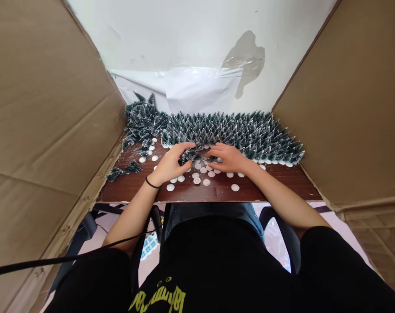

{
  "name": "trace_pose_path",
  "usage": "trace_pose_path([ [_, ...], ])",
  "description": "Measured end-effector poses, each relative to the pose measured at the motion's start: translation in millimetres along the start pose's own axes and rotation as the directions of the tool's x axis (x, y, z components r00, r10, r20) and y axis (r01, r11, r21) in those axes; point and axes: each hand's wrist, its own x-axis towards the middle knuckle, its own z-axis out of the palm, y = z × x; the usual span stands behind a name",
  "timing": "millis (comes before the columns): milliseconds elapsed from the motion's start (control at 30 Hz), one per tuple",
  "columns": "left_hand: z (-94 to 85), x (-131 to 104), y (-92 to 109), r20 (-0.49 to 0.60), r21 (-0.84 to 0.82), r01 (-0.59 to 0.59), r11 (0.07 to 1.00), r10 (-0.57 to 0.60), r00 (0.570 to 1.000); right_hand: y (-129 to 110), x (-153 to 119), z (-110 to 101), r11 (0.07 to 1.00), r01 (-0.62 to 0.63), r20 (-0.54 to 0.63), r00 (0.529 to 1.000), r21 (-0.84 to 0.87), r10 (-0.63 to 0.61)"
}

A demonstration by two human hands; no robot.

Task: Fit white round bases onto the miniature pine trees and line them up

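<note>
My left hand (171, 164) curves around a small dark green, snow-tipped tree (190, 155), its thumb and fingers on either side. My right hand (228, 158) is bent over another dark tree piece (212, 159), which is partly hidden under the fingers. White round discs (206, 182) lie scattered on the table between and in front of both hands. Behind the hands, upright snow-tipped trees (226, 128) stand in dense rows on white bases. A loose heap of trees (145, 117) lies at the back left.
The brown table (282, 178) has high brown cardboard walls (353, 108) left and right and a white wall (197, 34) behind. Two loose trees (134, 167) lie at its left edge. A black cable (70, 258) crosses the lower left.
</note>
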Motion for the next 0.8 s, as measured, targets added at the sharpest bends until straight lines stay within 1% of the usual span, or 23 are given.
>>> trace_pose_path([
  [67,-1.1,-0.5,-1.2,0.004,0.002,0.032,0.999,-0.032,0.999,-0.7,0.1,1.7,0.999,0.024,0.032,0.999,0.024,-0.025],
  [100,-1.3,-0.6,-1.5,0.009,0.003,0.043,0.999,-0.043,0.999,-1.8,0.5,3.1,0.998,0.030,0.030,0.999,0.049,-0.031],
  [133,-1.1,-0.6,-1.6,0.014,0.002,0.049,0.999,-0.049,0.999,-3.1,1.2,4.5,0.997,0.020,0.011,1.000,0.076,-0.021],
  [200,0.0,-0.4,-0.9,0.014,-0.008,0.047,0.999,-0.047,0.999,-5.9,2.4,6.9,0.992,-0.044,-0.063,0.997,0.116,0.052],
  [267,1.4,0.0,0.7,0.014,-0.030,0.034,0.999,-0.034,0.999,-8.2,3.3,8.1,0.982,-0.112,-0.138,0.981,0.155,0.134],
  [300,2.0,0.3,1.5,0.020,-0.041,0.030,0.999,-0.029,0.999,-9.0,3.7,8.4,0.976,-0.122,-0.161,0.975,0.181,0.152],
  [367,2.8,0.6,2.9,0.046,-0.049,0.028,0.998,-0.026,0.999,-10.4,4.3,8.6,0.966,-0.086,-0.167,0.978,0.243,0.129],
  [433,3.5,0.7,3.6,0.062,-0.038,0.024,0.999,-0.022,0.998,-11.6,5.1,9.7,0.958,-0.023,-0.130,0.990,0.287,0.063],
  [500,4.8,0.8,3.7,0.052,-0.038,-0.004,0.999,0.006,0.999,-12.7,6.1,12.5,0.958,0.006,-0.088,0.996,0.286,0.020],
  [567,6.8,1.2,3.7,0.025,-0.048,-0.053,0.997,0.054,0.998,-13.4,7.4,17.0,0.968,-0.010,-0.070,0.997,0.251,0.029],
  [633,8.8,1.9,3.8,-0.002,-0.042,-0.096,0.994,0.096,0.995,-13.6,8.9,22.3,0.977,-0.037,-0.077,0.996,0.212,0.054],
  [700,10.0,2.6,3.9,-0.014,-0.027,-0.100,0.995,0.099,0.995,-13.5,10.3,27.4,0.983,-0.049,-0.081,0.995,0.177,0.065],
  [800,9.3,3.0,3.8,0.005,-0.029,-0.063,0.998,0.063,0.998,-14.1,11.2,31.8,0.989,-0.071,-0.097,0.992,0.133,0.084],
])
